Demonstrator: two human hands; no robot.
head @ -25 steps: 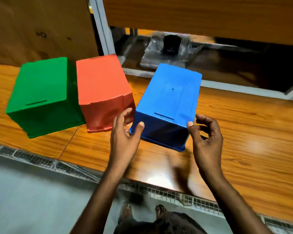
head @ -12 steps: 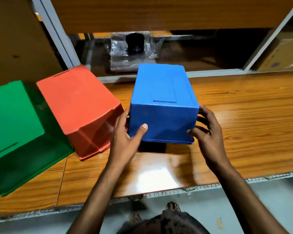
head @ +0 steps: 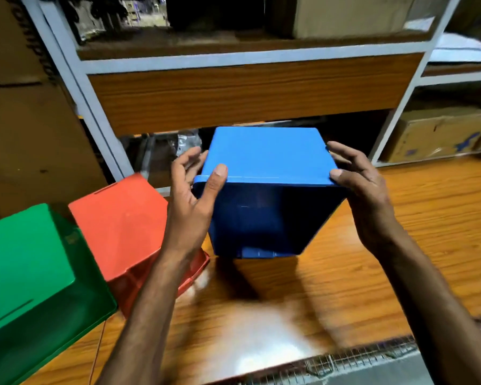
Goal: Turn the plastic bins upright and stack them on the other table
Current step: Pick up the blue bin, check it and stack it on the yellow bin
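- The blue bin point(head: 264, 157) is held in front of the person above the bench point(head: 428, 218). It is tipped on its side with its open mouth facing the person. Whether its lower edge touches the wood cannot be told.
- The left hand point(head: 190, 201) grips the left end of the rim and the right hand point(head: 364, 195) the right end. Each thumb lies over the upper rim edge, with the fingers behind the outer wall.
- The step in hand looks like the turn-over, about halfway through.
- The red bin point(head: 117, 218) and green bin point(head: 25, 259) lie mouth-down on the bench to the left, untouched.
- Next, the mouth likely needs rolling upward, which may call for shifting the grip. The bin then goes to the other table, which is not in view.
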